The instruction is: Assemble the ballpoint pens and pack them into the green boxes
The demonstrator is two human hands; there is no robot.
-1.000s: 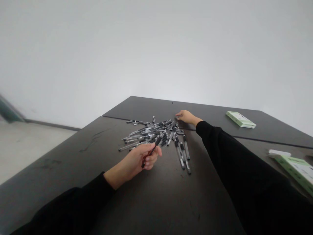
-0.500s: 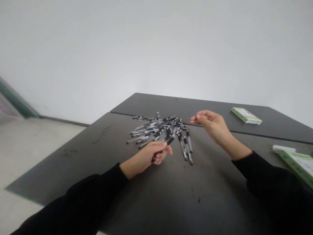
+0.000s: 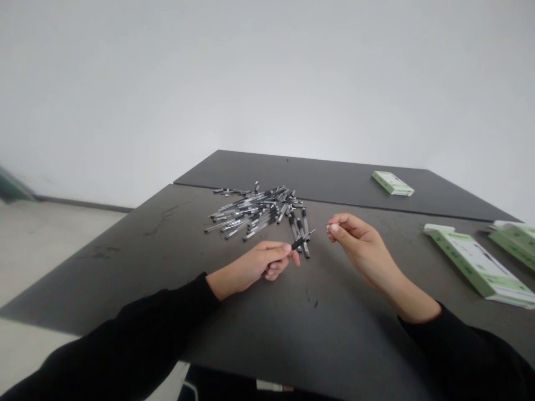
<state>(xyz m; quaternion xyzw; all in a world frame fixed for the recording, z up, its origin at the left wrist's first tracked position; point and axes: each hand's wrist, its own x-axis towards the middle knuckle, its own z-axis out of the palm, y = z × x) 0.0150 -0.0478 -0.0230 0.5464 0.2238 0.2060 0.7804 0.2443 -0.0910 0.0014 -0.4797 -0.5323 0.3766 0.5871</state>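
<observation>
The person wears a long-sleeved black top, plain and dull in finish. The left sleeve [image 3: 137, 328] looks fairly loose, with soft folds along its upper edge, and ends in a simple cuff close to the wrist. The right sleeve [image 3: 463, 342] is the same black, its cuff set a little farther up, so more of the forearm shows. Both the left hand [image 3: 273, 260] and the right hand [image 3: 357, 236] are bare, with slender fingers.
</observation>
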